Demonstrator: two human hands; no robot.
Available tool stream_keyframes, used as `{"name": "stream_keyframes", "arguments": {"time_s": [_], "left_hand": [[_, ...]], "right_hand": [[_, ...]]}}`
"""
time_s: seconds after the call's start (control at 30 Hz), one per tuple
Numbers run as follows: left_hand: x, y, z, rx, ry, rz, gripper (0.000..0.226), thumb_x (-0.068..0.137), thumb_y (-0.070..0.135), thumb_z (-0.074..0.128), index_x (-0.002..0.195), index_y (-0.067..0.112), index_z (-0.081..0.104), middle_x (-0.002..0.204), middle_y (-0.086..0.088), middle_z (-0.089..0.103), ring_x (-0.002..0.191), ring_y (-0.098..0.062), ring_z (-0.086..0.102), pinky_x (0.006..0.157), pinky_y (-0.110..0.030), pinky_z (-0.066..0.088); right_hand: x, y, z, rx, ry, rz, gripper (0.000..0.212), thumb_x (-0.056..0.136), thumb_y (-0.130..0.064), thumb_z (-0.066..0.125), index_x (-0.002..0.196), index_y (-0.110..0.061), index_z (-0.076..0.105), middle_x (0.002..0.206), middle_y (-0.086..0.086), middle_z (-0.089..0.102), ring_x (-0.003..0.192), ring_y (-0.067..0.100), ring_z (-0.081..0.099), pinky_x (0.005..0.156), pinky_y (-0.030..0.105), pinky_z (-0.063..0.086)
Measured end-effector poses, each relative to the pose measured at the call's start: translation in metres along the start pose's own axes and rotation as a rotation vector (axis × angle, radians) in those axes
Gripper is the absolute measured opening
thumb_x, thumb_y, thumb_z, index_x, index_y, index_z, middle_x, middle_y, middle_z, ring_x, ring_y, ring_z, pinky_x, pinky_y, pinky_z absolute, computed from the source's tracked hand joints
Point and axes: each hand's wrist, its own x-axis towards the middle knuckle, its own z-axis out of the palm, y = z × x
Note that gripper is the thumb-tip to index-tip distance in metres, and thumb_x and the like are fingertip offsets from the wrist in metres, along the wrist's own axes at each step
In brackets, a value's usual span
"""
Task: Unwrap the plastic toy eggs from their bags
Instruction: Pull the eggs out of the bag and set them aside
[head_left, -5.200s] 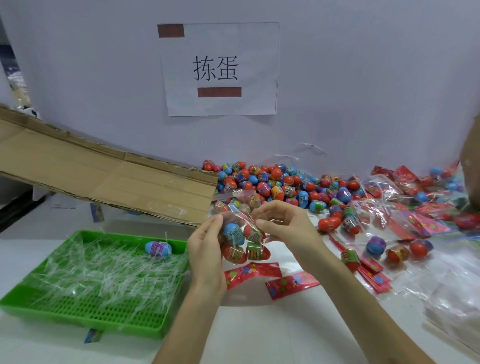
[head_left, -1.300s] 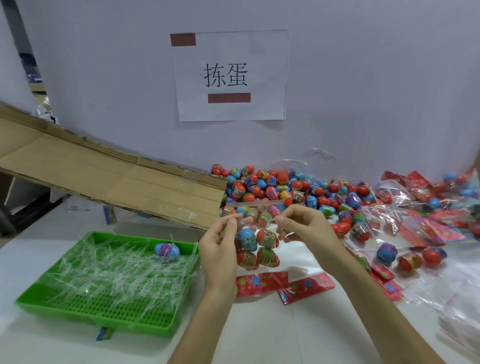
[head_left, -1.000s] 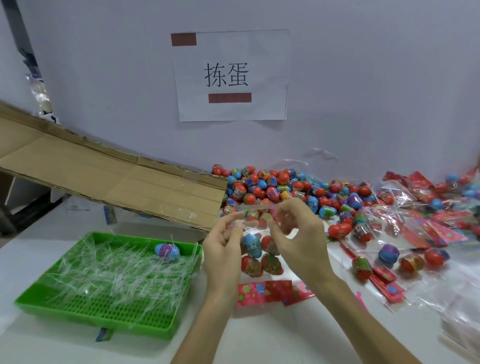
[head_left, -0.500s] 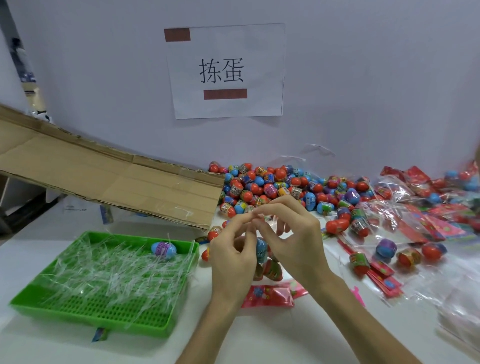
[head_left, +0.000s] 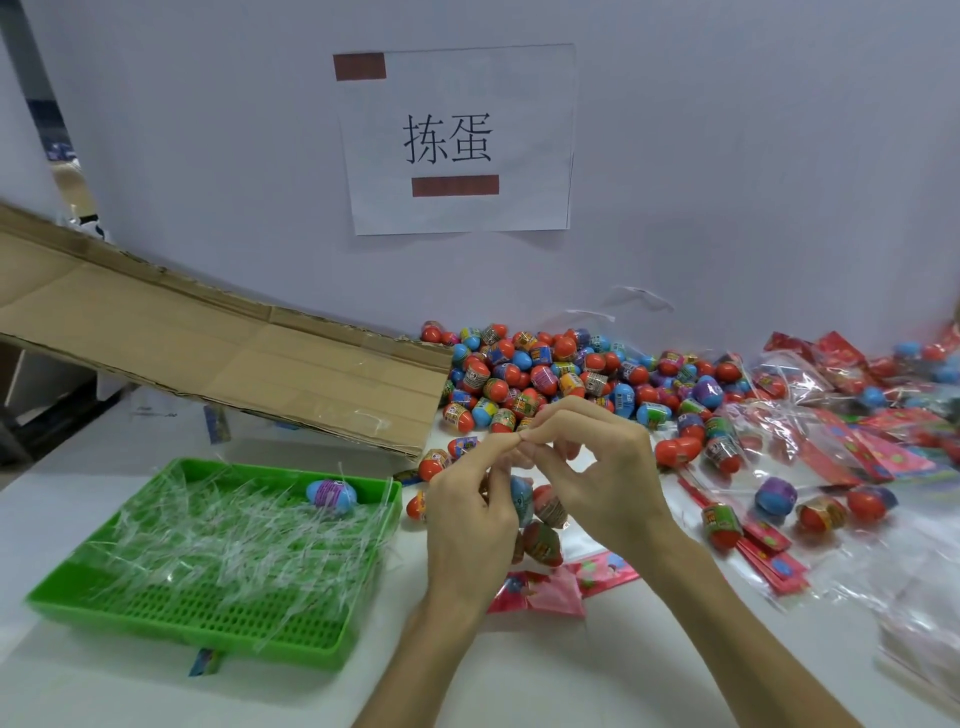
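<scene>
My left hand (head_left: 467, 519) and my right hand (head_left: 597, 467) meet at centre, fingertips pinching the top edge of a clear bag of toy eggs (head_left: 537, 525). A blue egg and red eggs hang in the bag between and below my hands. A big pile of loose eggs (head_left: 550, 374) lies behind my hands by the wall. More bagged eggs (head_left: 810, 499) with red header cards lie at the right.
A green perforated tray (head_left: 197, 613) at the left holds clear plastic strips and one blue-purple egg (head_left: 331, 496). A flattened cardboard sheet (head_left: 208, 353) slopes behind it. Red card headers (head_left: 561, 584) lie under my hands. Empty clear bags (head_left: 914, 623) lie at the right edge.
My hands have come together from holding the bag's top edge spread apart; both now pinch it at one spot, and the bag hangs a little lower.
</scene>
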Motion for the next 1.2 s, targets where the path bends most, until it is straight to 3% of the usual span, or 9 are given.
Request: {"name": "stream_keyframes", "arguments": {"time_s": [0.33,0.53,0.63,0.77,0.97,1.2], "left_hand": [[-0.001,0.001,0.001,0.009,-0.046,0.001,0.039,0.1,-0.002,0.053,0.116,0.026,0.074,0.091,0.019,0.074,0.093,-0.002,0.071,0.077,-0.035,0.062],[-0.001,0.004,0.002,0.0,-0.051,0.003,0.038,0.102,0.005,0.055,0.123,0.032,0.07,0.09,0.026,0.073,0.092,0.0,0.072,0.075,-0.032,0.062],[-0.001,0.004,0.002,-0.02,-0.069,-0.009,0.034,0.103,0.008,0.054,0.123,0.029,0.072,0.094,0.021,0.075,0.093,-0.004,0.073,0.075,-0.036,0.062],[0.001,0.005,-0.001,-0.138,-0.009,-0.098,0.028,0.103,0.01,0.055,0.113,0.028,0.074,0.095,0.018,0.076,0.092,-0.008,0.074,0.077,-0.04,0.063],[0.007,0.006,-0.004,-0.357,-0.007,-0.406,0.028,0.105,0.009,0.054,0.114,0.031,0.07,0.089,0.004,0.08,0.093,-0.013,0.075,0.091,-0.047,0.06],[0.009,0.001,-0.006,-0.379,0.049,-0.51,0.025,0.103,0.005,0.055,0.103,0.022,0.074,0.09,0.004,0.079,0.094,-0.009,0.074,0.092,-0.042,0.06]], "right_hand": [[0.005,0.004,-0.01,0.026,-0.074,0.068,0.015,0.087,0.002,0.075,0.089,-0.013,0.071,0.085,-0.008,0.065,0.071,0.012,0.059,0.062,0.025,0.051],[0.005,0.001,-0.008,0.061,-0.036,0.163,0.017,0.089,0.001,0.073,0.088,-0.015,0.066,0.086,-0.015,0.063,0.073,0.013,0.057,0.063,0.024,0.049],[0.006,0.002,-0.008,0.084,-0.019,0.221,0.021,0.089,0.001,0.072,0.087,-0.019,0.065,0.081,-0.017,0.062,0.073,0.011,0.059,0.064,0.024,0.05],[0.009,0.015,-0.021,0.154,0.101,0.396,0.019,0.094,-0.005,0.068,0.087,-0.022,0.065,0.078,-0.01,0.065,0.067,0.016,0.063,0.064,0.031,0.055],[0.01,0.034,-0.035,0.345,0.266,0.695,0.01,0.101,-0.01,0.06,0.095,-0.014,0.066,0.082,0.004,0.075,0.067,0.02,0.069,0.063,0.03,0.057],[0.008,0.05,-0.052,0.576,0.448,0.99,0.008,0.102,-0.011,0.059,0.1,-0.01,0.067,0.085,0.009,0.077,0.074,0.018,0.076,0.063,0.022,0.06]]}}
